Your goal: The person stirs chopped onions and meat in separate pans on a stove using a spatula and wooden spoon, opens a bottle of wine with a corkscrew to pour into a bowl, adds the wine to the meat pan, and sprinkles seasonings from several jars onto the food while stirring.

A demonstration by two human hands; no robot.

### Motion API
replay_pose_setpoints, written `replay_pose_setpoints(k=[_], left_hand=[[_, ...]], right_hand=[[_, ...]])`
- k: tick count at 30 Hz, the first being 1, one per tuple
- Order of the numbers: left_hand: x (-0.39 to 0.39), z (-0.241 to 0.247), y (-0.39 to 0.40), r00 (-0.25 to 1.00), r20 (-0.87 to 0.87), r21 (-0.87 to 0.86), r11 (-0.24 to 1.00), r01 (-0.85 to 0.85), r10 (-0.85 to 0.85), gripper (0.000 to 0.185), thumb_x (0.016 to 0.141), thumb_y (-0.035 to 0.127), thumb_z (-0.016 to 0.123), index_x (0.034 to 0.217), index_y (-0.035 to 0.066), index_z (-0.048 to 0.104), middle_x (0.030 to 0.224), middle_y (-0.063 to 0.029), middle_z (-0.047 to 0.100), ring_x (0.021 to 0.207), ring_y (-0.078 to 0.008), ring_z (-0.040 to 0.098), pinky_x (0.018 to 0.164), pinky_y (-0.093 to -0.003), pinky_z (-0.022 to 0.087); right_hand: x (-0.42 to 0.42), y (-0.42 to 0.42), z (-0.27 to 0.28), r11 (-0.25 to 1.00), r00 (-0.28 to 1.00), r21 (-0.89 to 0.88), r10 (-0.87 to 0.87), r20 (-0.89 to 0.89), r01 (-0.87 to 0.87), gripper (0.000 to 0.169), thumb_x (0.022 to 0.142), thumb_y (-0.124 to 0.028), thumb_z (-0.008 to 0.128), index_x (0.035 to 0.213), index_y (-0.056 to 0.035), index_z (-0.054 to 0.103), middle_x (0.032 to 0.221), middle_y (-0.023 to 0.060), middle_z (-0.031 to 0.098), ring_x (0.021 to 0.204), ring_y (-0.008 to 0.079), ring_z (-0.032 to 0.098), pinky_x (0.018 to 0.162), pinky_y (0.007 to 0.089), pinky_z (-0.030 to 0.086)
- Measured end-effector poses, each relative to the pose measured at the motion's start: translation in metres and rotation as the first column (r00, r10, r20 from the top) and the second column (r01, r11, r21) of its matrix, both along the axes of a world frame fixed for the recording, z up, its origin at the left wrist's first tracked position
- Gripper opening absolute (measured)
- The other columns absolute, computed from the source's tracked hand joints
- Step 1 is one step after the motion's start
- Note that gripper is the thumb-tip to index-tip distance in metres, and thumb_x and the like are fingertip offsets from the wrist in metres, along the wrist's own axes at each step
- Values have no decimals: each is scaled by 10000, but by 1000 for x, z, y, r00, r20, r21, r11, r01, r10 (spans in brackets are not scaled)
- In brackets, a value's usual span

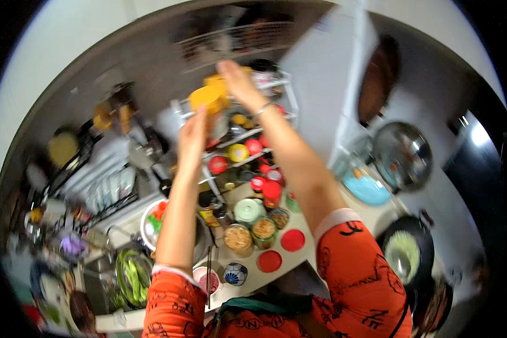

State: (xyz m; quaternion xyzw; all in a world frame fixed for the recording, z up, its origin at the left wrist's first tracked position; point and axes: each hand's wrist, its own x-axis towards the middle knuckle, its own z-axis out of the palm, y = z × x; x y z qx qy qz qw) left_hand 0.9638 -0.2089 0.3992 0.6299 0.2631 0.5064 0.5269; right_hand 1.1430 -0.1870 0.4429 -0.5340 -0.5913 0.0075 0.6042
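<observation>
My left hand (191,134) is at the near left side of a jar with a yellow lid (207,99), its thumb against the jar just under the lid. Reaching farther up, my right hand (240,84) has its fingers stretched out beside a second yellow lid (215,80); blur hides whether it grips anything. Both hands are over a white tiered rack (290,80) crowded with jars. Lower on it are a red-lidded jar (218,164) and a yellow-lidded jar (238,153).
On the counter stand open jars of pale brown food (238,238), a light green lidded pot (249,210), red lids (269,261) and a bowl of meat (207,282) with chopsticks. Left is a sink (99,291) with green vegetables; right, a wok (405,253).
</observation>
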Motion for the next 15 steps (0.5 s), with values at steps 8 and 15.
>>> replay_pose_setpoints(k=[8,15], left_hand=[[-37,-76,-120,922,-39,-162,913,374,-385,473,958,551,430,960,106,591,674,75,476,524,-28,337,501,-187,263],[5,-129,-325,486,55,-485,402,777,-872,344,969,362,449,914,52,586,708,11,503,613,-86,407,589,-251,296]], right_hand=[[-86,-267,-98,991,983,-127,-68,-168,46,415,981,-317,482,1236,6,535,1054,154,650,970,200,613,868,324,469],[-145,-557,-112,764,729,-314,-639,-246,564,309,975,-194,474,1197,-10,587,1054,122,662,1016,172,598,907,322,457]])
